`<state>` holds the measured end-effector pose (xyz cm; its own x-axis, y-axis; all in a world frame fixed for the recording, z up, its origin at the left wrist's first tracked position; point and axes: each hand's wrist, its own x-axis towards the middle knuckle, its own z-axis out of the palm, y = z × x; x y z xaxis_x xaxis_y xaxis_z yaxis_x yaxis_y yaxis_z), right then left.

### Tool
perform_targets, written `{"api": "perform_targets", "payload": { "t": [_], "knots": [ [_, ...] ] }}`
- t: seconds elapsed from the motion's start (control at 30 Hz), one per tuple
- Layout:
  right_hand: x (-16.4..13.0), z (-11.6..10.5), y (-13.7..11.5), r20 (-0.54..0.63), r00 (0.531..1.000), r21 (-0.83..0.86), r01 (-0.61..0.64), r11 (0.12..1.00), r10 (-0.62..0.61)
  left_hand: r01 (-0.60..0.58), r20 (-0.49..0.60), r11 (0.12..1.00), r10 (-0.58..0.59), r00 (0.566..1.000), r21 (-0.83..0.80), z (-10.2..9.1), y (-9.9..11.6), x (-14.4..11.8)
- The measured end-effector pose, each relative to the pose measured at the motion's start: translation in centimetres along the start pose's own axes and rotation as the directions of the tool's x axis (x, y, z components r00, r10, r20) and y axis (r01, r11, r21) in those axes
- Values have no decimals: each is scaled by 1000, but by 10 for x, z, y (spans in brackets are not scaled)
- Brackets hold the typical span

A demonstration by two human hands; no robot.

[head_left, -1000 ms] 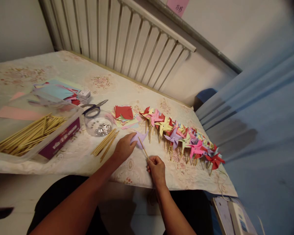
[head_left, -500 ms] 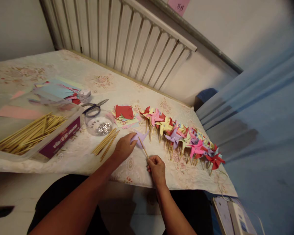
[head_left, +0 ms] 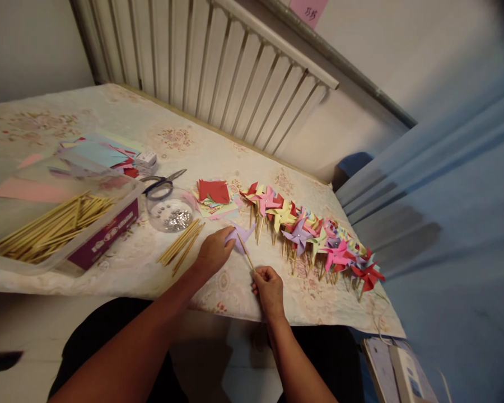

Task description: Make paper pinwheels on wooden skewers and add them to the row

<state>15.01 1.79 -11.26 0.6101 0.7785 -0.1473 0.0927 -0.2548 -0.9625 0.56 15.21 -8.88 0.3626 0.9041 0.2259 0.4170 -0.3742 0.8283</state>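
Observation:
A purple paper pinwheel is held over the table by my left hand, its fingers closed on the left side of the paper. My right hand pinches the lower end of a thin wooden stick. The stick's upper tip meets the pinwheel near its middle; whether it is fastened there I cannot tell. Left of my left hand lies a small bunch of loose wooden sticks. Behind them sits a round clear dish of small silvery pins or tacks.
Finished pinwheels stand in rows on the right. A stack of cut paper squares lies behind my hands. Scissors, a small box, coloured paper and a plastic bin of sticks are on the left. A radiator runs behind.
Almost nothing differs. Both hands keep the same hold on the pinwheel and the stick; the view has shifted very slightly.

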Motion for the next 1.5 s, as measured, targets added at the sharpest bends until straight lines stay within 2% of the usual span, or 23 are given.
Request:
{"api": "perform_targets", "payload": {
  "t": [0.17, 0.27, 0.4, 0.47, 0.53, 0.6, 0.8, 0.9, 1.0, 1.27, 1.5],
  "knots": [
    [1, -1, 0, 3, 1000, 24, -14, 1000, 14, -12, -26, 1000, 12, 1000, -27, 2, -1, 0],
    [2, -2, -1, 6, 1000, 63, -27, 998, 27, -24, -88, 993, 13, 996, -115, 1, 0, 0],
    [5, -5, -3, 35, 998, 157, -54, 986, 49, 50, -167, 964, -96, 981, -262, -3, 3, -1],
    [8, -6, -4, 57, 996, 210, -75, 975, 64, 132, -136, 907, -201, 970, -401, -3, 4, -1],
    [10, -8, -5, 81, 994, 247, -96, 964, 79, 203, -81, 814, -292, 953, -544, -2, 4, 0],
    [12, -9, -6, 105, 990, 273, -116, 955, 90, 256, -26, 753, -340, 940, -606, 1, 4, 1],
    [12, -10, -11, 146, 982, 292, -160, 943, 121, 449, 300, 659, -333, 894, -603, 19, 7, -4],
    [13, -10, -12, 163, 978, 281, -171, 944, 129, 487, 400, 604, -284, 871, -631, 29, 8, -9],
    [14, -11, -10, 176, 975, 277, -178, 944, 133, 496, 433, 574, -255, 864, -651, 36, 9, -11],
    [15, -11, -6, 198, 970, 248, -187, 951, 139, 500, 428, 575, -269, 863, -648, 42, 14, -11],
    [14, -11, -8, 213, 967, 209, -187, 960, 142, 468, 417, 612, -236, 878, -638, 46, 16, -9]
  ]
}}
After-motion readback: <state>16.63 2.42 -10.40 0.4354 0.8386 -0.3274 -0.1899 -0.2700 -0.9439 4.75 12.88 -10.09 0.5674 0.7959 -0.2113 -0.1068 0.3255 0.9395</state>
